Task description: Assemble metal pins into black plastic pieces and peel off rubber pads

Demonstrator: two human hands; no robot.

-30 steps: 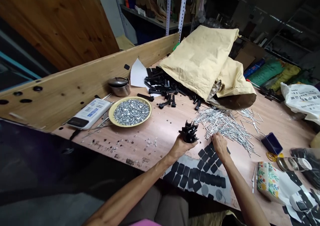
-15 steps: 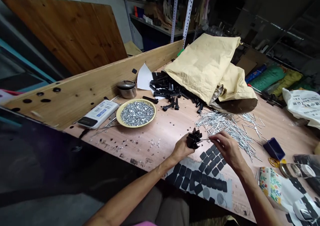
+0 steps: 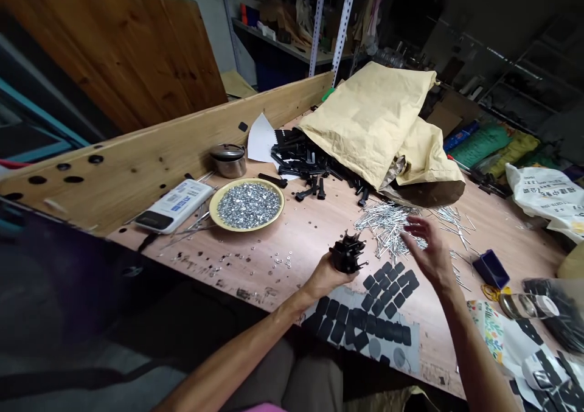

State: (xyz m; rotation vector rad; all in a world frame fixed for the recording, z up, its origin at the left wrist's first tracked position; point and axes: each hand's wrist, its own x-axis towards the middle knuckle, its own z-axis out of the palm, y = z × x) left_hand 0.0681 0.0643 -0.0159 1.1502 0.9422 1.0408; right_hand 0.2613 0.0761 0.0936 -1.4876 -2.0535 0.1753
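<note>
My left hand [image 3: 323,279] is closed round a bundle of black plastic parts [image 3: 347,254], held above the table with their open ends facing up and right. A small metal tip sticks out at the bundle's right side. My right hand [image 3: 429,254] is beside a loose pile of thin metal pins [image 3: 387,226], fingers apart and nothing visible in them. Below the hands, rows of black rounded pads [image 3: 387,287] lie on the table and on a grey sheet [image 3: 413,357].
A yellow bowl [image 3: 214,208] of small metal nuts or washers stands left, near a white device [image 3: 176,205] and a lidded metal pot [image 3: 230,164]. Behind are black plastic pieces [image 3: 296,156] and a large paper sack [image 3: 365,120]. A blue box [image 3: 491,270] sits right.
My right hand has let go of the thin pin at the black bundle and moved away towards the pin pile, its fingers opening. The left hand has shifted slightly left with the bundle.
</note>
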